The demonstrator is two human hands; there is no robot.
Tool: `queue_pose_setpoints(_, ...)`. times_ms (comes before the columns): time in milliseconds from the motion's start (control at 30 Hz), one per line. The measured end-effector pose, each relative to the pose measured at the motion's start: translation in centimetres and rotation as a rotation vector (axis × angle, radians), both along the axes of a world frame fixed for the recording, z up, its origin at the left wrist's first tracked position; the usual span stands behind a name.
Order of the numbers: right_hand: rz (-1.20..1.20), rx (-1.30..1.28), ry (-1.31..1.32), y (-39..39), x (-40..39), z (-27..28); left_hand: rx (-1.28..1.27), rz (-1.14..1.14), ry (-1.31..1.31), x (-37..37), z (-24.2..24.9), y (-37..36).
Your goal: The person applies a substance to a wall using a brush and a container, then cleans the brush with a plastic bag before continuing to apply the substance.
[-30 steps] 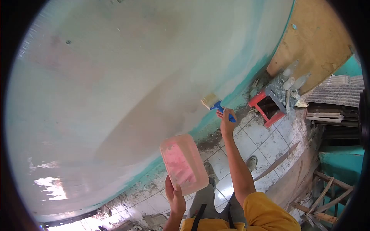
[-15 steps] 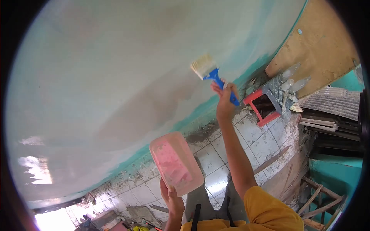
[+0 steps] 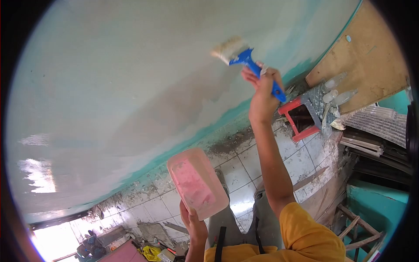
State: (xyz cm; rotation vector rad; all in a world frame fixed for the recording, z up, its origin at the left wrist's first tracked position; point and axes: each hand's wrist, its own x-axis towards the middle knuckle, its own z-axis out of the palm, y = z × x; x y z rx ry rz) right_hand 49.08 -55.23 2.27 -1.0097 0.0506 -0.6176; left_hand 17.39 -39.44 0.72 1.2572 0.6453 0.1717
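Note:
My right hand (image 3: 264, 89) is closed round the blue handle of a wide paintbrush (image 3: 244, 58). The pale bristles lie against or close over the wall (image 3: 131, 65), which is coated whitish with turquoise showing along its lower edge. Lower down, my left hand (image 3: 194, 225) grips the near edge of a pink plastic tub (image 3: 209, 187), its fingers partly hidden beneath it. Pink and whitish residue coats the inside of the tub, which is held tilted in front of my legs.
A red and grey stool (image 3: 301, 118) stands by the wall, with plastic bottles (image 3: 335, 81) near it. Corrugated sheets (image 3: 377, 122) and a wooden frame (image 3: 360, 231) are at the right. Dirty white tiles (image 3: 238, 179) cover the floor. Tools and a yellow bag (image 3: 151, 253) lie at the bottom left.
My right hand has moved the paintbrush upward along the wall, and the brush has turned a little. The tub in my left hand has stayed nearly in place. The view has shifted slightly.

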Motion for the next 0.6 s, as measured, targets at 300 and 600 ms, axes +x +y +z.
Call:
queue_pose_setpoints(300,-0.031,0.066,0.2,1.6,-0.4,-17.5,0.001,0.006,-0.03,0.7,-1.0,0.9)
queue_pose_setpoints(600,-0.029,-0.064,0.388,0.5,-1.7,-21.5,0.02,-0.048,0.01,0.5,-1.7,2.0)
